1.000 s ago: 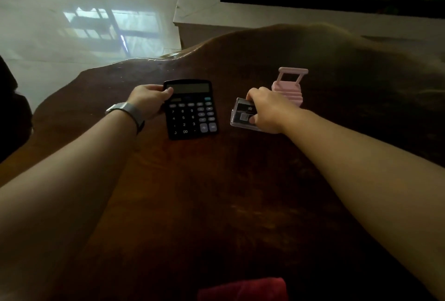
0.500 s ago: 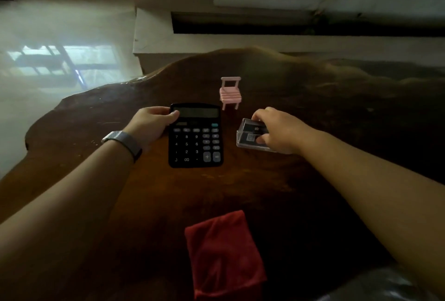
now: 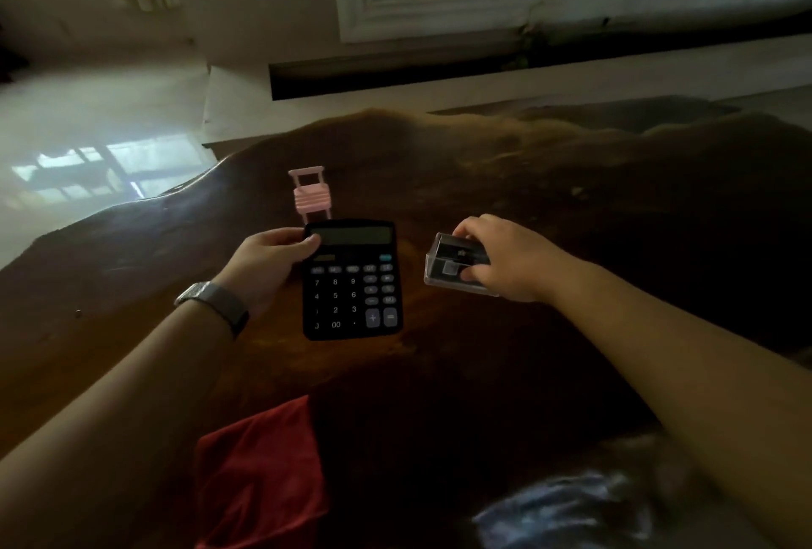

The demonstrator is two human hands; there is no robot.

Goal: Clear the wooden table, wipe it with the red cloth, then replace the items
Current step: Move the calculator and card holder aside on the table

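Note:
My left hand grips the top left corner of a black calculator, held above the dark wooden table. My right hand holds a small clear plastic box with dark contents, to the right of the calculator. A small pink toy chair stands on the table just behind the calculator. The red cloth lies folded at the table's near edge, below my left forearm.
A glossy pale floor lies beyond the table's left edge. A white low cabinet with a dark recess runs behind the table. Something blurred and bluish shows at the bottom right.
Both hands have lifted and drawn the calculator and clear box toward me. The view has tilted down and back, so the red cloth shows more and the pink chair lies farther off.

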